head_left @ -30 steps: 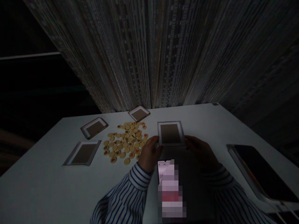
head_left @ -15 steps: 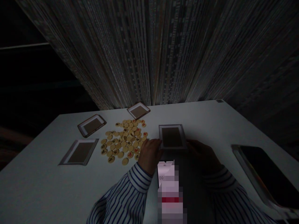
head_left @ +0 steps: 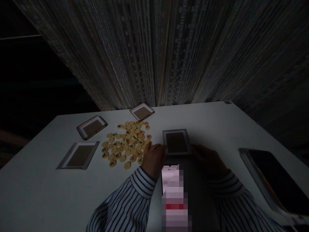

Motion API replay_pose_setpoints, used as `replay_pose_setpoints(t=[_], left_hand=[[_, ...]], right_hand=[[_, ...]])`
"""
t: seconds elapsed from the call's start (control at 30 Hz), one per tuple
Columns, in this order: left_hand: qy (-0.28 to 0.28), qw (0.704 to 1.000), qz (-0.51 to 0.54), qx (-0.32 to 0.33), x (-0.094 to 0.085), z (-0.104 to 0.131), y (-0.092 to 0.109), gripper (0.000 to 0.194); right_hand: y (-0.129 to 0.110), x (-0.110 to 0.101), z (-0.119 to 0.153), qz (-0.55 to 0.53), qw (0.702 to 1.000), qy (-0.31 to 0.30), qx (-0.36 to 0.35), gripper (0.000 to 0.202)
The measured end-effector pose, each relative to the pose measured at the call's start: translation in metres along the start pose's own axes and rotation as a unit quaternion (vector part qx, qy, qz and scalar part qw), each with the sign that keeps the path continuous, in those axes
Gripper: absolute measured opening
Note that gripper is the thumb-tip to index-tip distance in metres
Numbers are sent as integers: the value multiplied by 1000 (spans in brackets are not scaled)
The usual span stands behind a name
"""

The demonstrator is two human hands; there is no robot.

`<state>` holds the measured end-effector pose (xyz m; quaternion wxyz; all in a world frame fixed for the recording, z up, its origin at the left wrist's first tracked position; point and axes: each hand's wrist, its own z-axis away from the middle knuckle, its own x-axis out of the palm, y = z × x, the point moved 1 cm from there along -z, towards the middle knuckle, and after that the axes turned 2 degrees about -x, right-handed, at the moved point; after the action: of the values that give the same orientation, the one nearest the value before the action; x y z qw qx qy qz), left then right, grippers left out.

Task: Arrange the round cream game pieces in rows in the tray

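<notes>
In the head view, a shallow open box (head_left: 177, 142) with pale walls and a brown bottom is between my hands at the middle of the table. My left hand (head_left: 154, 159) grips its near left corner, fingers bent. At the right edge, my right hand (head_left: 209, 161) pinches the box in deep shadow. Left of my left hand lies a loose spread of round wooden xiangqi pieces (head_left: 125, 145), some showing red or black characters, others blank side up. A lit phone (head_left: 166, 177), partly blurred out, lies below the box between my forearms.
Three similar shallow boxes stand around the pieces: one at the left (head_left: 79, 155), one at the back left (head_left: 93, 126), one at the back (head_left: 142, 112). A dark tablet-like device (head_left: 277, 180) lies at the right on the white table (head_left: 36, 190). Behind hangs a striped curtain (head_left: 164, 58).
The whole view has shifted slightly, with the table things a little further left and up. Both hands keep their hold on the box, and the pieces lie as before.
</notes>
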<state>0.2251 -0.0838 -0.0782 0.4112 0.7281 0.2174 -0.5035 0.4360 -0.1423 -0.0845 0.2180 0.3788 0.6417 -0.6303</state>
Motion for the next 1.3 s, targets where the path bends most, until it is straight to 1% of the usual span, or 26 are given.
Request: replay_pose_setpoints(t=[0.2,0.5,0.6,0.7,0.83,1.1,1.3], left_hand=[[-16,1000,1,-3,1,1,1,31],[-7,1000,-5,4,0,2,0,29],[-9,1000,-7,9,0,3,0,29],[-7,1000,-3,15,1,3,-2,27],[-6,1000,-1,9,2,4,-3,26],[-9,1000,3,8,2,3,-2,24],[7,1000,-2,16,3,5,-3,24]], right_hand=[[2,2,0,19,1000,-4,-12,36],[6,4,-1,48,998,-1,-41,37],[8,4,0,51,998,3,-42,38],[9,5,1,54,998,-5,-43,39],[8,5,2,43,998,1,-55,38],[5,4,2,48,998,-7,-43,41],[3,3,2,46,998,-7,-47,40]])
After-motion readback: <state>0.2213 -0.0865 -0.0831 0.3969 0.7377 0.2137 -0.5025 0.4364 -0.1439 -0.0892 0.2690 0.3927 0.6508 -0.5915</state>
